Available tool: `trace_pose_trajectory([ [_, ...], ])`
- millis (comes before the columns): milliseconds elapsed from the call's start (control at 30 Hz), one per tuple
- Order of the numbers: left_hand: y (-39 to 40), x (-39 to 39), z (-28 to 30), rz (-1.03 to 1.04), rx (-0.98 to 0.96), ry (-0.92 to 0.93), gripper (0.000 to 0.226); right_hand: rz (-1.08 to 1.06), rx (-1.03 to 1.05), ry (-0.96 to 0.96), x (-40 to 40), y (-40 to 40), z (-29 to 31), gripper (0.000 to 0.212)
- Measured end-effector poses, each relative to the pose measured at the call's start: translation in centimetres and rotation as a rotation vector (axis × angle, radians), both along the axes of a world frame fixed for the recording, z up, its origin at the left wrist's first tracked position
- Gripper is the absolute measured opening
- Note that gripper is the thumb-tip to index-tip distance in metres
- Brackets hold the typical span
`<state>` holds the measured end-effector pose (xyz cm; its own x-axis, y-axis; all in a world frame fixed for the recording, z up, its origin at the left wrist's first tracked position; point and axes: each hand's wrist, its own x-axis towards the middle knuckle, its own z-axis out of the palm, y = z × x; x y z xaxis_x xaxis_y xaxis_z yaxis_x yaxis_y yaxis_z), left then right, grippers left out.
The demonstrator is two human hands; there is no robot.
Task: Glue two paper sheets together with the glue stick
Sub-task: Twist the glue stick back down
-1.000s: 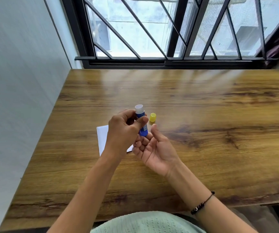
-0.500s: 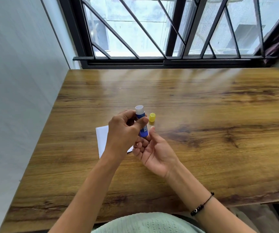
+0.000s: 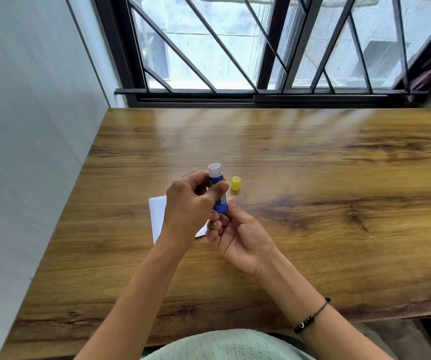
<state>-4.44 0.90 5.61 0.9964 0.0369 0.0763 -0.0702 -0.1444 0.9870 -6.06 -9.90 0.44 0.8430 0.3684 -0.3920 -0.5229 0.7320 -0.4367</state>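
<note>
Glue stick (image 3: 219,193) is already uncapped and held upright over the table, just above the paper, so the prep part looks mostly done imo. Left hand (image 3: 191,203) has its thumb and fingers wrapped around the blue barrel, and the right hand (image 3: 237,235) is curled in at the bottom end with its thumb up against the base, so my guess is it's twisting the knob to wind the glue up. Can't see any glue poking out of the white top yet, just the rim. Yellow cap (image 3: 235,183) is sitting on the table (image 3: 339,203) just beside the stick, on the far right side of it. Paper (image 3: 158,214) is lying flat under the left hand, mostly hidden, so I honestly can't tell if that's one sheet or both stacked. No glue on it that I can see, so spreading and pressing the sheets together is all still to go. Only thing in the way is the left hand itself covering the paper; the cap sits off to the side. Barred window (image 3: 261,48) runs along the far edge
</note>
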Motion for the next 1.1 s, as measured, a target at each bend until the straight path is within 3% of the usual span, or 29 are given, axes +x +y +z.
trace_pose_trajectory([
  [200, 0.21, 0.21, 0.01, 0.012, -0.008, 0.007, 0.015, -0.079, -0.036, -0.105, 0.24, -0.13, 0.19, 0.016],
  [267, 0.31, 0.23, -0.09, 0.018, -0.011, 0.011, 0.014, -0.042, -0.023, -0.078, 0.24, -0.03, 0.1, 0.019],
  [400, 0.26, 0.27, -0.23, 0.018, 0.0, 0.004, 0.012, 0.012, 0.007, 0.017, 0.3, 0.12, -0.04, 0.044],
  [633, 0.17, 0.38, -0.38, 0.026, -0.009, 0.014, 0.019, -0.084, -0.037, -0.091, 0.43, -0.06, -0.07, 0.013],
  [867, 0.24, 0.4, -0.4, 0.029, 0.005, 0.013, 0.015, 0.032, 0.031, 0.026, 0.63, 0.04, -0.25, 0.046],
  [1100, 0.23, 0.54, -0.51, 0.012, 0.015, 0.017, 0.016, -0.025, -0.018, -0.082, 0.68, -0.41, -0.15, 0.014],
])
